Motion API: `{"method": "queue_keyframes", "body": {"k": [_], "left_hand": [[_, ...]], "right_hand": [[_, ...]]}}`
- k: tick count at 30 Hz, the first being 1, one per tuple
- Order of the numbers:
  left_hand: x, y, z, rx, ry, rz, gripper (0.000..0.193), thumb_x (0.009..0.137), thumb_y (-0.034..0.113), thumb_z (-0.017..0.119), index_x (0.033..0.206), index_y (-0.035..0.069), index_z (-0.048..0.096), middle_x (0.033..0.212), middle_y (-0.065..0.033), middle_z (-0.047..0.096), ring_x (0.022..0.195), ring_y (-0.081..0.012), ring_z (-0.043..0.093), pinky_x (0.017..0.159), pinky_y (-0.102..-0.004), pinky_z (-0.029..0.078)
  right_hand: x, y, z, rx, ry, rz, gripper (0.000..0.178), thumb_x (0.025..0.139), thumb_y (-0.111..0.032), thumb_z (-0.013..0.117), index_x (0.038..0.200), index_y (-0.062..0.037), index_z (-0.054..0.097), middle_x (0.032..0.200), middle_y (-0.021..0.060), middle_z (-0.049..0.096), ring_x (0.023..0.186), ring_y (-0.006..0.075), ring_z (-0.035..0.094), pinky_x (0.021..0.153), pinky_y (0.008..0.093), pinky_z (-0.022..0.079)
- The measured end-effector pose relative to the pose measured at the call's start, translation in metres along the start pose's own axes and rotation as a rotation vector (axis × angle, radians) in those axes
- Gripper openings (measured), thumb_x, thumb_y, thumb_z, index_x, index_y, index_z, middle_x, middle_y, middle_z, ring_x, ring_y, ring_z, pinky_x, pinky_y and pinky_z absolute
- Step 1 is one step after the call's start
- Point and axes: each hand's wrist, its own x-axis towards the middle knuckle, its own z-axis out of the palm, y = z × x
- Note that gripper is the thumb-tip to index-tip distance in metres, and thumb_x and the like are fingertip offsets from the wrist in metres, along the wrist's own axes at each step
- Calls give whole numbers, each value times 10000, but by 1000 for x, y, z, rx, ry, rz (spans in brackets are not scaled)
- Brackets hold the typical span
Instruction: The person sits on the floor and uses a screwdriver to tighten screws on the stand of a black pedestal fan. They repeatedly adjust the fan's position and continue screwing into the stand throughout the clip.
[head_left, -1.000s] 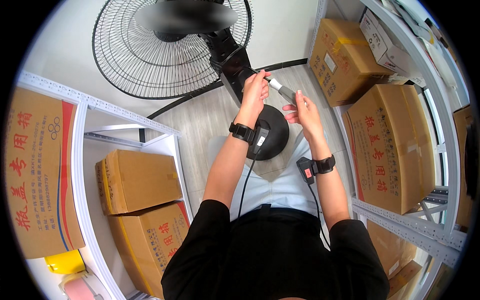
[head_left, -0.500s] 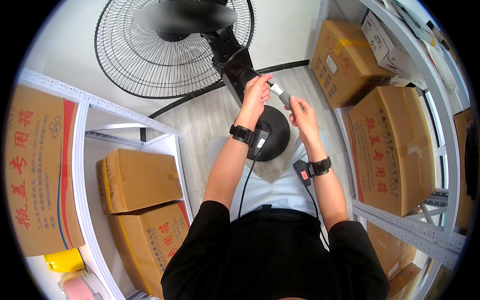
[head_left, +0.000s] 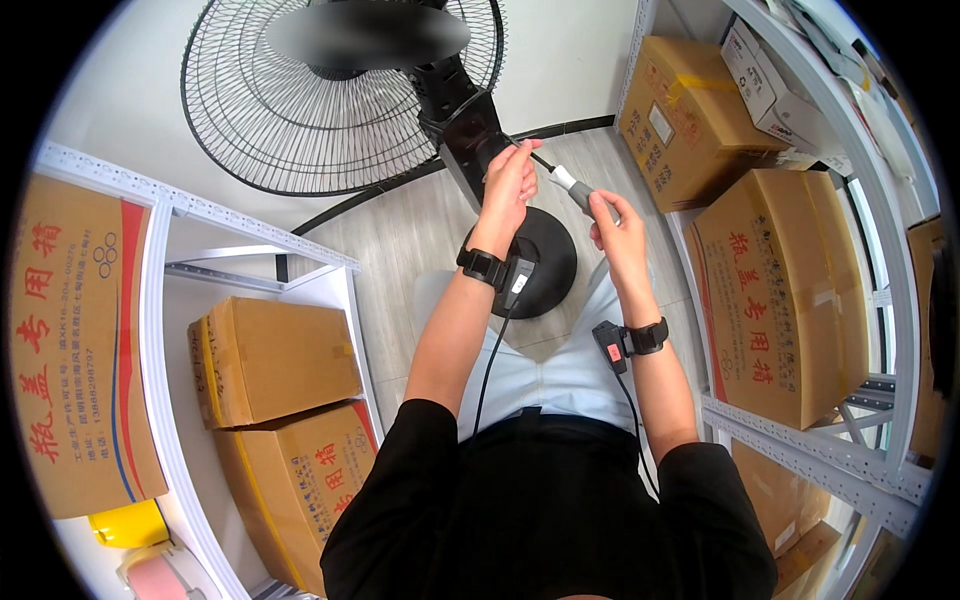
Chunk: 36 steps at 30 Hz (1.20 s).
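Pinching a grey-and-white-handled tool, likely a screwdriver (head_left: 577, 189), between thumb and fingers of the right hand (head_left: 622, 235); curling the left hand (head_left: 510, 180) near the dark shaft (head_left: 545, 162), impossible to tell whether gripping it. Angled toward the black fan column (head_left: 462, 145), above the round base (head_left: 548, 268), with tip contact hidden. Best, by judgement: keep handle and shaft aligned, press evenly, turn in short strokes, steady the column against wobble.

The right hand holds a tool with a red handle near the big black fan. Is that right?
No, the slim tool handle is grey and white. The head view shows the right hand holding it near the big black wire-guarded fan.
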Motion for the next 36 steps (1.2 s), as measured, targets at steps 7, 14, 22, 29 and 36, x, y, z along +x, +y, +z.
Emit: {"method": "queue_keyframes", "body": {"k": [7,14,22,29,36], "left_hand": [[6,4,-5,-7,1,13,260,975,252,489,1009,8,573,587,69,328,443,-21,275,387,-194,209],[0,1,-3,-6,10,-10,313,985,298,469,983,5,579,584,62,338,438,-24,279,380,-192,213],[6,-2,-2,-103,7,-12,323,988,303,460,968,4,582,597,62,348,443,-30,281,389,-195,219],[2,-1,4,-75,6,3,329,982,311,476,976,0,581,592,65,334,449,-29,275,397,-192,220],[3,-2,-1,-101,30,-34,313,973,304,500,980,3,582,583,66,322,445,-28,276,394,-193,225]], "right_hand": [[1,-18,19,-270,83,-158,323,853,-307,671,1044,-47,647,586,27,590,512,102,564,490,237,415],[-8,-23,22,-471,109,-595,287,815,-163,704,1069,-52,629,1039,104,604,791,200,624,609,280,494],[4,-3,21,-90,107,-306,341,828,-129,681,1140,-61,562,1149,130,560,890,177,617,625,267,502],[3,-14,15,-186,10,-529,321,888,-193,640,1145,-33,533,944,121,632,663,123,627,540,220,491],[9,-19,10,156,-202,129,285,854,-122,659,1107,-38,558,1055,81,597,768,130,607,648,231,498]]}}
